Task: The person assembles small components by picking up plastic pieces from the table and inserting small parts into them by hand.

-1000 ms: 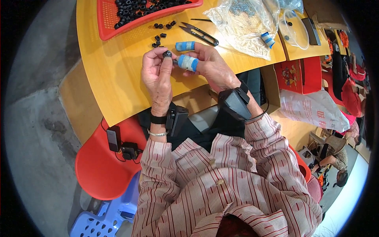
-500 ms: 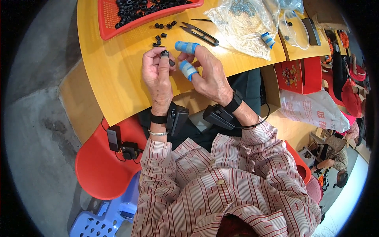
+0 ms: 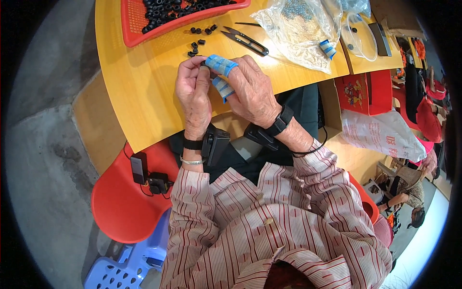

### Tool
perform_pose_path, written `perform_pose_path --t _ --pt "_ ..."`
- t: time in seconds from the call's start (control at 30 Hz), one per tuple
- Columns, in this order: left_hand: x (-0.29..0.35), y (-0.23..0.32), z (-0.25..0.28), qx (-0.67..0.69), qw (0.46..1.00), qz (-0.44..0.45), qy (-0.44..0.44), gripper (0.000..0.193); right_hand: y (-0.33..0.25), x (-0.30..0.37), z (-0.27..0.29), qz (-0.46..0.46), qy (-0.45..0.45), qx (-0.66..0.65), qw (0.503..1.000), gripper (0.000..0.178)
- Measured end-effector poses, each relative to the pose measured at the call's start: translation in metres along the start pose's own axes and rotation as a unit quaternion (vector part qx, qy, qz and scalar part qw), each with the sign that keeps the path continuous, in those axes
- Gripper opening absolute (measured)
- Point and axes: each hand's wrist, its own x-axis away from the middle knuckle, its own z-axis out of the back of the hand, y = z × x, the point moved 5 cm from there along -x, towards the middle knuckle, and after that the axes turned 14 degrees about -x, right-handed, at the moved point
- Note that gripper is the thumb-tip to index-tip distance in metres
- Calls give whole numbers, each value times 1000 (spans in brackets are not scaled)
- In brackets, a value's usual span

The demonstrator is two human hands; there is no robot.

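Observation:
A small black cylindrical part [image 3: 204, 64] is pinched between the thumb and fingers of my left hand [image 3: 194, 98], over the table's near edge. Bent over that same part is my right hand [image 3: 255, 94]. Blue-and-white tape wraps its index finger and thumb, and these close on the part from the right. Most of the part is hidden behind the taped fingers. Just beyond my hands lie several short black pieces [image 3: 195, 45] on the yellow table [image 3: 149, 91]. A pair of black thread snips [image 3: 246, 42] rests to their right.
A red plastic basket [image 3: 187, 20] full of black pieces stands at the back left. Clear plastic bags [image 3: 308, 50] of small metal parts lie at the back right. Beside them are a blue tape roll [image 3: 327, 49] and a clear round lid [image 3: 369, 45]. A red box [image 3: 358, 94] stands right.
My right hand has moved left, and its taped fingers have come onto the black part. The left hand stays nearly in place, still pinching it.

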Motion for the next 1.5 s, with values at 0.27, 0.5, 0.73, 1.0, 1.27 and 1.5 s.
perform_pose_path --t 0.27,0.5,0.73,1.0,1.27,1.5 --pt "1 -6 6 15 1000 10 -16 26 -2 -4 3 10 -6 -51 999 44" --pt "4 -1 -6 -22 998 16 -57 19 24 6 22 -229 53 -267 935 39" --pt "5 1 -10 -59 996 11 -72 19 23 7 31 -213 40 -216 952 39" --pt "5 -1 -12 -101 989 -9 -103 21 28 9 33 -256 53 -248 933 38" --pt "4 -1 -13 -111 988 -21 -102 21 28 9 32 -249 42 -237 938 37" --pt "5 0 -13 -130 986 -13 -103 20 30 10 33 -252 46 -234 938 36"
